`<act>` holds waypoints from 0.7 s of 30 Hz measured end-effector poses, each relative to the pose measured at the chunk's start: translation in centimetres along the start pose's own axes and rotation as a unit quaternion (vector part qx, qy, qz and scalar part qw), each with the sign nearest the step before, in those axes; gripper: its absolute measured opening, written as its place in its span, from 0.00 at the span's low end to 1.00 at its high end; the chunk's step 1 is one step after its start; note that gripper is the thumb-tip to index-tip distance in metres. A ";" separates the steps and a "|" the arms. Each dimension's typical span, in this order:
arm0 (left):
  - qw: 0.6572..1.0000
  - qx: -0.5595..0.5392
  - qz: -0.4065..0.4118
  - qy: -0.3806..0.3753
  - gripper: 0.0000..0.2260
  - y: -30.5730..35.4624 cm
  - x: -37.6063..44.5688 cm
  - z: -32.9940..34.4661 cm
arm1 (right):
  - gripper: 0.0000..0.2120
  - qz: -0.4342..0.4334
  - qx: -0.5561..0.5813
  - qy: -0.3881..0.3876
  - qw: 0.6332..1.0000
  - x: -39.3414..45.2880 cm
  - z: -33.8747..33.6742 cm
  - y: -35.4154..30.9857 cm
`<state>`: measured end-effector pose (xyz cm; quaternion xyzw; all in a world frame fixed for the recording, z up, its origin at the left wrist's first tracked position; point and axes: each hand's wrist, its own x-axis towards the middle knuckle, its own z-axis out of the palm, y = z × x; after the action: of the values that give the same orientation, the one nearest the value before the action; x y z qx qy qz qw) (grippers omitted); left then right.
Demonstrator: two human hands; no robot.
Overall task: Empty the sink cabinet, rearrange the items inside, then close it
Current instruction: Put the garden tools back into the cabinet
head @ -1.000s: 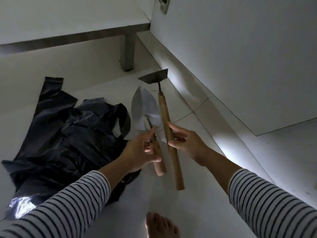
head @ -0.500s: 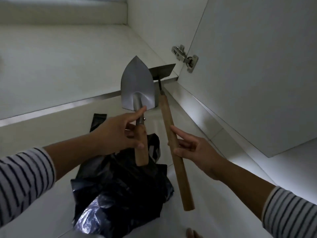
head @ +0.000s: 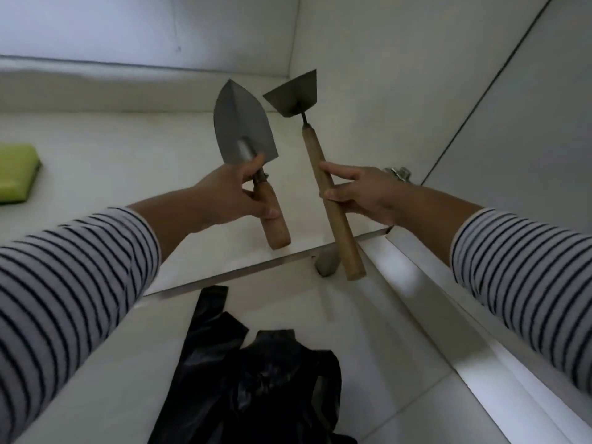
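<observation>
I judge this to be the putting-back stage. The white cabinet floor [head: 134, 161] in front of me is mostly bare, with only a flat green sponge-like pad [head: 16, 174] lying at its far left, so the emptying looks done or nearly so. A crumpled black plastic bag [head: 266, 379] lies outside on the tiled floor, below the cabinet's front edge, and the white cabinet door [head: 512, 129] on the right stands open. What is left, as I read it: set both tools down inside, deal with the bag, then swing the door closed.

My left hand [head: 230, 197] is wrapped around the short wooden handle of a pointed grey metal garden trowel [head: 243, 126], forefinger stretched up toward the blade's neck. My right hand [head: 362, 193] curls round the long wooden handle of a small flat-bladed metal hoe [head: 323, 174], forefinger laid across the shaft. Both tools are held blade-up over the cabinet floor, near each other but apart, touching nothing else.
</observation>
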<state>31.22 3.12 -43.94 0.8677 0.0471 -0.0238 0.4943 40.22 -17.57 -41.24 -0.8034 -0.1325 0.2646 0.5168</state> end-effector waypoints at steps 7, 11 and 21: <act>0.998 0.026 -0.042 0.038 0.42 -1.8 11.7 1.1 | 0.23 0.021 -0.059 0.032 0.997 11.6 -2.6 -0.1; 0.998 0.020 -0.053 0.042 0.42 -2.1 16.0 0.8 | 0.23 0.029 -0.115 0.059 0.991 15.6 -3.0 0.3; 0.995 0.053 -0.071 0.044 0.35 -1.7 20.4 2.0 | 0.16 0.002 -0.282 0.159 0.946 18.6 -3.2 -0.2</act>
<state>51.37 3.51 -48.22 0.8875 0.1295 -0.0229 0.4417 57.38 -10.87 -45.33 -0.9482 -0.1165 0.0867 0.2824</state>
